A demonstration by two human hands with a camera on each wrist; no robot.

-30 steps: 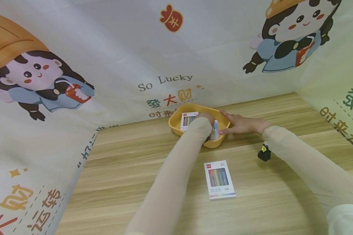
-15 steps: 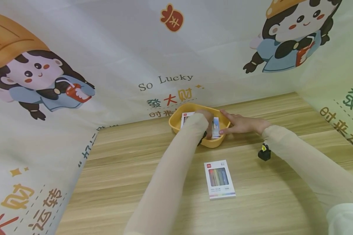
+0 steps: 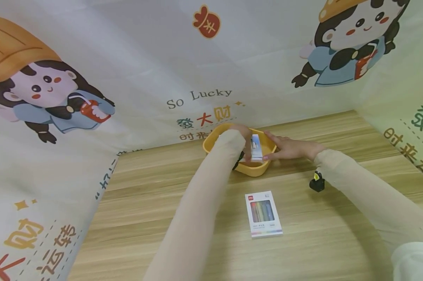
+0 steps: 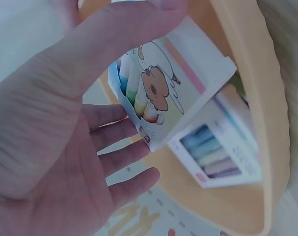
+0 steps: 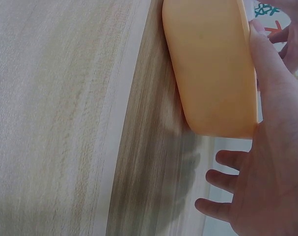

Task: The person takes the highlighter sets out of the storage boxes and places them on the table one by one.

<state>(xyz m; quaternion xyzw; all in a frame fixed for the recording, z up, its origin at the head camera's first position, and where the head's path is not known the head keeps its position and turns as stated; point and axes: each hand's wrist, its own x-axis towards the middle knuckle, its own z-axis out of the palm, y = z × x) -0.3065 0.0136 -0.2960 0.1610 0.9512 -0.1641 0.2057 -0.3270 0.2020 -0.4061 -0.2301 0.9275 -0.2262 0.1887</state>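
Note:
In the left wrist view my left hand (image 4: 50, 157) holds a white crayon box (image 4: 163, 88) printed with a cartoon and coloured sticks. The thumb lies across its face and the fingertips meet its edge. The box is tilted inside a yellow plastic basin (image 3: 251, 171). Under it lies a second box (image 4: 215, 152) with a window of coloured sticks, hidden by my hand and sleeve in the head view. My right hand (image 3: 292, 149) grips the basin's right end, thumb over the rim and index finger along the back; its other fingers (image 5: 215, 210) stretch loosely away from the wall.
A third crayon box (image 3: 264, 214) lies flat on the wooden table (image 3: 134, 210), in front of the basin. Printed cloth (image 3: 144, 50) rises behind the basin and along both sides. A black wrist camera (image 3: 316, 182) hangs below the right sleeve.
My left hand has shifted slightly left and back within the basin, bringing the held box leftward. The second box has become covered from the head view. The right hand stays still.

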